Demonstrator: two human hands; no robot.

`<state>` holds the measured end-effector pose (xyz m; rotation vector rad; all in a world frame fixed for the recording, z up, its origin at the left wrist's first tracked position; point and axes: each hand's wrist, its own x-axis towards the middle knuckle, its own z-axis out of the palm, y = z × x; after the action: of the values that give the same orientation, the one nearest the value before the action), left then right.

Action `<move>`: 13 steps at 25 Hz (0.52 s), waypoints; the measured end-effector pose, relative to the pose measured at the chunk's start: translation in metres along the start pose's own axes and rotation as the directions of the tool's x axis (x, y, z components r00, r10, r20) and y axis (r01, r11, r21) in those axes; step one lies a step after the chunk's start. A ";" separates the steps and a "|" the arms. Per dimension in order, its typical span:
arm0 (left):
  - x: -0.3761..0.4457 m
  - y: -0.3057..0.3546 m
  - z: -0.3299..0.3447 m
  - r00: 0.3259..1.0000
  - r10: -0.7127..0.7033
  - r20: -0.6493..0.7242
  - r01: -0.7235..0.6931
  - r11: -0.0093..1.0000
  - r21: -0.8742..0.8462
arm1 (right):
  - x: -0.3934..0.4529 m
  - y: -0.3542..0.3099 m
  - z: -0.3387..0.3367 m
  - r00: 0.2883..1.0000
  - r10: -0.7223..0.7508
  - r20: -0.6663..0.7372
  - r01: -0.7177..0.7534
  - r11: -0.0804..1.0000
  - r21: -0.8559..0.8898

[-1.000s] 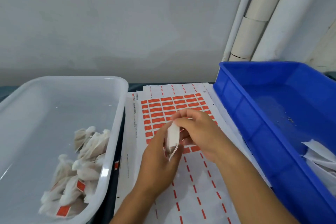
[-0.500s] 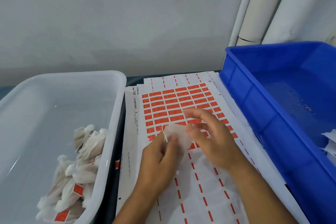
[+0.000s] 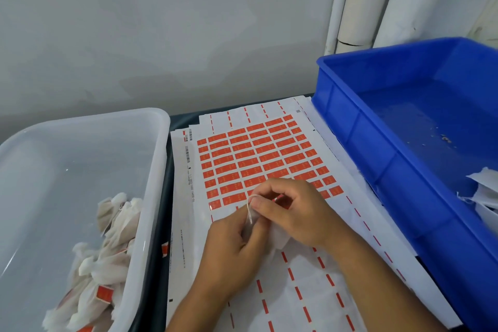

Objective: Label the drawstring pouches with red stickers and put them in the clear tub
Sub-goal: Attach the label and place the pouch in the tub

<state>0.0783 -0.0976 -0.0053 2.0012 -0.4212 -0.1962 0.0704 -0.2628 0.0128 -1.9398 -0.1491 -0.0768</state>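
Both hands meet over the middle of the sticker sheet (image 3: 264,159), which lies flat on the bench between the two containers. The left hand (image 3: 231,256) has its fingers curled around a small white drawstring pouch (image 3: 279,238), holding it against the paper; most of the pouch is hidden between the two hands, with a fold of white fabric showing below the right palm. The right hand (image 3: 293,213) is curled too, its thumb and fingertips pinching at the top of the pouch, where a thin white drawstring (image 3: 250,209) loops out. Whether a red sticker is held between the right fingers cannot be told. Rows of red stickers fill the far half of the sheet, while the near half carries only narrow red strips of backing. The clear tub (image 3: 151,175) stands along the left edge of the bench, and a heap of labelled pouches (image 3: 107,264) sits in its near right part, several showing red labels. A blue bin (image 3: 377,143) sits at the right edge, with scraps of white material (image 3: 482,191) in it.
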 end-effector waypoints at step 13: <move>-0.007 0.009 -0.004 0.997 0.048 0.061 -0.059 0.980 0.188 | 0.000 -0.009 -0.005 0.965 0.053 -0.257 0.006 0.975 0.224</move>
<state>0.0712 -0.0955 0.0040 2.1726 -0.5467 -0.1847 0.0692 -0.2644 0.0235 -1.6889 0.0402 -0.2878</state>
